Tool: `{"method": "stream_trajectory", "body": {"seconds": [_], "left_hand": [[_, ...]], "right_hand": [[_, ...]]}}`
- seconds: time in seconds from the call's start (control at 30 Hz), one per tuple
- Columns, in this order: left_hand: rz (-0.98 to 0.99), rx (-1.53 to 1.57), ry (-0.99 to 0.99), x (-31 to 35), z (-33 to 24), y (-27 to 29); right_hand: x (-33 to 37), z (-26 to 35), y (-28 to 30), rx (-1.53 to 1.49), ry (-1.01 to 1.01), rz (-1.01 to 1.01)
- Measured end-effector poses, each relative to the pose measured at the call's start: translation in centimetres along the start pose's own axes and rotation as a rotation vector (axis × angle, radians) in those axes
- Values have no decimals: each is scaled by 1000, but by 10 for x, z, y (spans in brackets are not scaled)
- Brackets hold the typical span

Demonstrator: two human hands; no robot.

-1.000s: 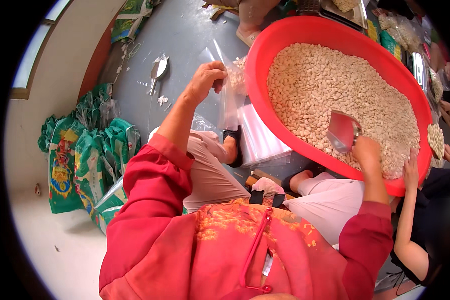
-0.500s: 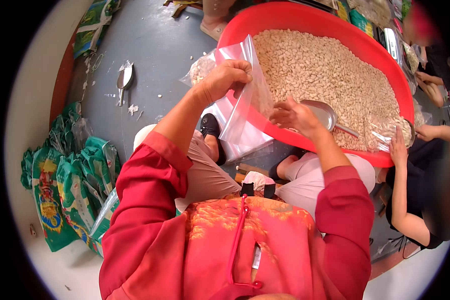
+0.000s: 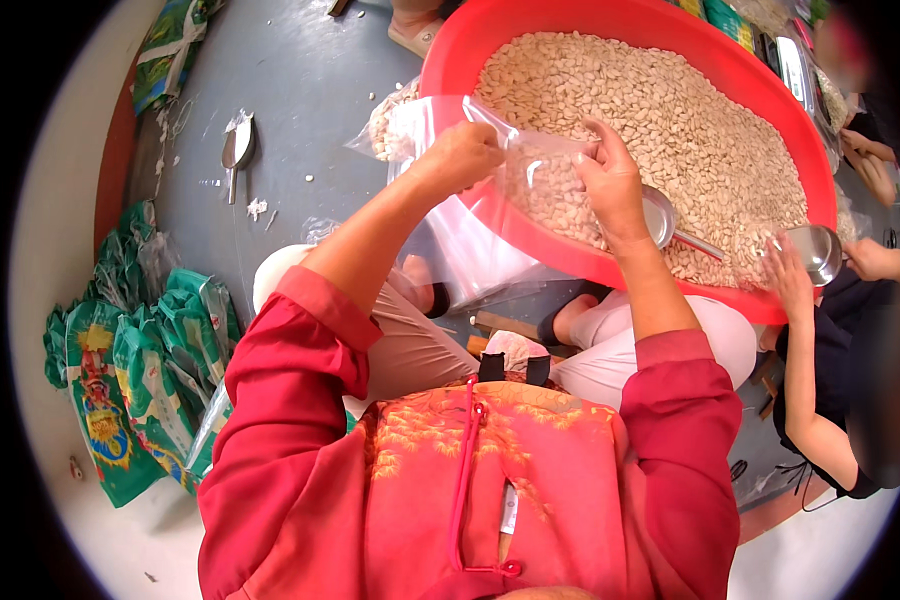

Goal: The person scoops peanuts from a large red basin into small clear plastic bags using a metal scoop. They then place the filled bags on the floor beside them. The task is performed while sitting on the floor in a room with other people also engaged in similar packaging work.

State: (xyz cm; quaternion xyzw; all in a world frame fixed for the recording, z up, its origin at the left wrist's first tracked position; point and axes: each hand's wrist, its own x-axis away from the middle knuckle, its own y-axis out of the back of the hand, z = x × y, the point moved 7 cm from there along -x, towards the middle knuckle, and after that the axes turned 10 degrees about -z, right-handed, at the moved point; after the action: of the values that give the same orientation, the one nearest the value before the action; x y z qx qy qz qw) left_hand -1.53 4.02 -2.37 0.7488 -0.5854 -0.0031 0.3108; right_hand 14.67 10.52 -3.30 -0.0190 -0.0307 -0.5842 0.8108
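Observation:
A clear plastic bag (image 3: pixel 542 168) is stretched between my two hands over the near left rim of a red tub (image 3: pixel 445 75). My left hand (image 3: pixel 460 158) is closed on one side of its edge. My right hand (image 3: pixel 610 185) pinches the other side between thumb and fingers. Through the film I see pale flat seeds (image 3: pixel 660 110) heaped in the tub. Just right of my right hand, a metal scoop (image 3: pixel 698 244) lies on the seeds. More clear bags (image 3: pixel 470 245) hang over the tub's near side, below my left hand.
At right, a co-worker's hand (image 3: pixel 792 280) is beside another metal scoop (image 3: pixel 815 252). A filled clear bag (image 3: pixel 382 130) stands left of the tub. A scoop (image 3: pixel 238 145) lies on the grey floor (image 3: pixel 300 90). Green printed bags (image 3: pixel 120 370) pile at the left wall.
My right hand has moved up and now grips the bag, which is spread wider and lies flatter between my hands. The co-worker's scoop has come into sight at right.

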Motion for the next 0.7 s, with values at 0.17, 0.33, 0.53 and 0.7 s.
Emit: {"method": "stream_trajectory", "body": {"seconds": [0.17, 0.33, 0.53, 0.7], "left_hand": [[0, 216, -147, 12, -27, -16], [239, 559, 19, 30, -26, -66], [239, 532, -59, 27, -20, -65], [51, 706, -24, 20, -18, -34]], "right_hand": [[7, 21, 2, 346, 191, -37], [15, 26, -12, -74, -30, -18], [14, 14, -8, -321, -175, -84], [11, 20, 5, -17, -123, -138]]}}
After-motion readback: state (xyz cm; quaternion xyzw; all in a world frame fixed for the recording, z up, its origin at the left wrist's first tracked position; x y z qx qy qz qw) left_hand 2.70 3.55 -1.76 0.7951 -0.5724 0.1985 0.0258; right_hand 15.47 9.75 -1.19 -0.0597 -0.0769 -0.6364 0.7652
